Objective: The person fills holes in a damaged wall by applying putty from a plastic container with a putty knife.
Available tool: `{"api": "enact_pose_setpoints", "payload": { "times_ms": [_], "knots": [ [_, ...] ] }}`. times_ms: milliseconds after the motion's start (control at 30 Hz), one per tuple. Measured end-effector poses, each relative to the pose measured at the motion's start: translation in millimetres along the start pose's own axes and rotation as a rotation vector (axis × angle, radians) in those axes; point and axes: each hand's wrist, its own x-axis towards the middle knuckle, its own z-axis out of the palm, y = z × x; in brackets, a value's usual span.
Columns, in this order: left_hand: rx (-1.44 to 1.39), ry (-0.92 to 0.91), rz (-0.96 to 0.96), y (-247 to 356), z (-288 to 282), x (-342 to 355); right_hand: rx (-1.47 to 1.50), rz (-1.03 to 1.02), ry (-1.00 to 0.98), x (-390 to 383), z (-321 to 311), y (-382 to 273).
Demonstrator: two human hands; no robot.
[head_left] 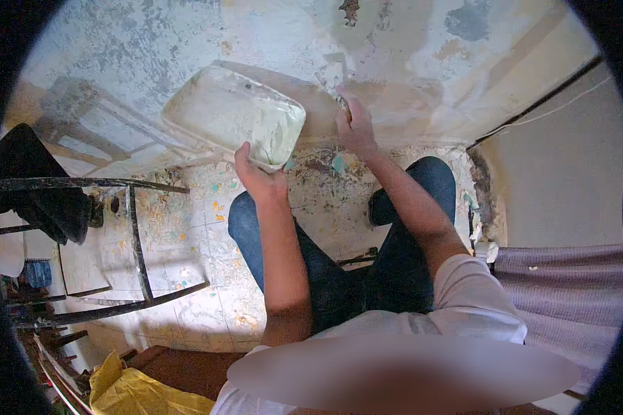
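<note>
My left hand (261,177) grips the near edge of a shallow, whitish rectangular tray (204,104), thumb over the rim. Pale wet filler (273,131) is smeared in the tray's right end. Closed around the handle of a putty knife (331,88), my right hand (356,128) holds it up at the wall, to the right of the tray. The blade points up and left; whether it touches the wall I cannot tell. The wall (401,104) in front of me is patchy, with bare grey spots and smoothed beige areas.
Paint flakes and debris litter the tiled floor (187,238) around my bent knees. A dark metal frame (140,242) with black cloth (38,187) over it stands at left. Purple-grey fabric (561,277) lies at right. A yellow sack (138,387) sits at lower left.
</note>
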Motion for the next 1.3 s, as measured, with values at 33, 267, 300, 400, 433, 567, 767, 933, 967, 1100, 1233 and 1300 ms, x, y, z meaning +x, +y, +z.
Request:
{"api": "enact_pose_setpoints", "payload": {
  "times_ms": [33, 267, 300, 400, 433, 567, 767, 933, 967, 1100, 1233, 1300],
  "knots": [
    [0.011, -0.019, -0.008, -4.7, -1.9, 2.6, -0.003, 0.003, 0.003, -5.9, -14.0, -21.9],
    [0.003, -0.141, -0.117, -12.6, 6.0, -7.1, 0.055, -0.006, -0.364, -52.8, -50.1, -90.8],
    [-0.018, -0.138, -0.154, -11.3, 8.0, -10.1, -0.074, -0.101, -0.334, -61.7, -48.9, -86.6],
    [-0.061, -0.148, -0.171, -6.0, 6.8, -12.6, -0.06, -0.052, -0.39, -71.3, -62.3, -87.7],
    [-0.083, -0.17, -0.162, -4.9, 7.8, -13.1, -0.061, -0.052, -0.389, -74.9, -68.3, -84.5],
    [-0.132, -0.172, -0.082, 9.1, 20.1, -22.7, -0.177, 0.063, -0.528, -90.7, -83.0, -51.0],
    [-0.181, -0.095, 0.028, 5.3, 10.3, -3.1, 0.306, 0.429, 0.073, -24.9, -56.5, -33.6],
    [-0.12, -0.034, 0.014, 10.0, 8.0, -7.0, 0.79, 0.541, 0.436, 63.8, 10.0, -46.0],
    [-0.095, 0.0, 0.002, 10.1, 10.6, -9.5, 0.789, 0.537, 0.436, 77.4, 26.8, -38.2],
    [-0.091, 0.009, 0.043, 13.3, 15.0, -14.2, 0.412, 0.474, 0.527, 120.9, 79.9, -15.2],
    [-0.118, 0.112, 0.22, 34.6, -2.1, -11.4, 0.649, 0.579, 0.458, 135.9, 120.6, -43.4],
    [-0.12, 0.122, 0.313, 34.4, -4.9, -6.8, 0.58, 0.535, 0.514, 148.8, 134.4, -35.4]
  ]
}}
